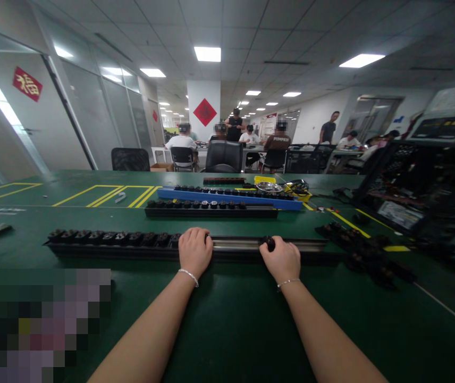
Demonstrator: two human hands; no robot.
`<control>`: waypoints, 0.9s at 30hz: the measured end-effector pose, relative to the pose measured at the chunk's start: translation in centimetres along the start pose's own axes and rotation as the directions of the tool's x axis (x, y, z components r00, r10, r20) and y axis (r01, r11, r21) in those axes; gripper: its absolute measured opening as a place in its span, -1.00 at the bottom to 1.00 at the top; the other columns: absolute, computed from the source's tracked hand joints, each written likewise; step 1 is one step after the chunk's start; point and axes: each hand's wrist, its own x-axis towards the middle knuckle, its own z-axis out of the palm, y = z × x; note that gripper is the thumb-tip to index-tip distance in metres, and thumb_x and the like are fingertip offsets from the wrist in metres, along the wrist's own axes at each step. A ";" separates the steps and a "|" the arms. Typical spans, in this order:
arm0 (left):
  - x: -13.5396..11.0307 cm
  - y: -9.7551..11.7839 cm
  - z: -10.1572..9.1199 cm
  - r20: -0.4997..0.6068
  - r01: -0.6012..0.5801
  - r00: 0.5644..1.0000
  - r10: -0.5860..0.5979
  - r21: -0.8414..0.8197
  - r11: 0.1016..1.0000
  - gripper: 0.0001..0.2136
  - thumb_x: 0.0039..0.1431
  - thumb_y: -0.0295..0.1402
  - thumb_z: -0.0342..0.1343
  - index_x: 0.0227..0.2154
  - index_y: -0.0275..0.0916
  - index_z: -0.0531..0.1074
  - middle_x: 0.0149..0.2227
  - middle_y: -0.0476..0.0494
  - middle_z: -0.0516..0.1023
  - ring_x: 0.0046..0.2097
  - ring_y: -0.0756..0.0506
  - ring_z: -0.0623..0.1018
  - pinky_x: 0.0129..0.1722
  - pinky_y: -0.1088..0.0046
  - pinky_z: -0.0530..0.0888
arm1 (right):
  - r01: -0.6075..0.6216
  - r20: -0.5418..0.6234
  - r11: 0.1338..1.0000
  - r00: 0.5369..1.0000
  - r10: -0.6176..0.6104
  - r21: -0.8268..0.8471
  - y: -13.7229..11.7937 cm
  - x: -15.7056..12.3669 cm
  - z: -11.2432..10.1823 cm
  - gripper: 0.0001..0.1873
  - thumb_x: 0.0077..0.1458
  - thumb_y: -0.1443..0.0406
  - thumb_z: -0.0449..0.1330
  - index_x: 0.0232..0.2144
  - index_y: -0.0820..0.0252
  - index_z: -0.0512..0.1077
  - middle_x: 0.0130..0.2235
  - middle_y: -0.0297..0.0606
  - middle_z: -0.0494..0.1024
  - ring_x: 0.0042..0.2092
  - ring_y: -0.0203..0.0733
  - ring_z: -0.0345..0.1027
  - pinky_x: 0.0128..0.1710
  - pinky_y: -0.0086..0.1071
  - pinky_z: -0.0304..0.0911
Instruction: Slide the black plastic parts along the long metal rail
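Observation:
A long black rail (124, 250) with a metal-lined channel lies across the green table in front of me. Several small black parts (119, 238) stand in a row along its left half. My left hand (194, 251) is closed over the rail at the right end of that row; what its fingers hold is hidden. Further right, my right hand (282, 258) grips a small black part (268, 243) at the bare stretch of the channel. A loose pile of black parts (365, 247) lies beyond the rail's right end.
Behind stand another black rail (211, 212) and a blue rail (227, 198), both carrying black parts. A metal bowl (269, 187) sits near a yellow tray (264, 180). An opened black case (406, 186) stands at right. People sit at far tables.

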 end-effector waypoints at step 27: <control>0.0 0.0 0.0 -0.009 -0.002 1.000 0.002 0.004 1.000 -0.84 0.14 -0.38 -0.04 -0.32 -0.19 0.45 -0.25 -0.13 0.54 -0.08 -0.19 0.44 -0.07 0.22 0.27 | -0.112 0.013 0.991 0.993 0.114 -0.076 1.8 0.7 -0.6 -0.67 0.02 0.15 -0.06 -0.32 0.21 0.41 -0.38 -0.18 0.53 -0.23 -0.10 0.34 0.03 -0.22 -0.06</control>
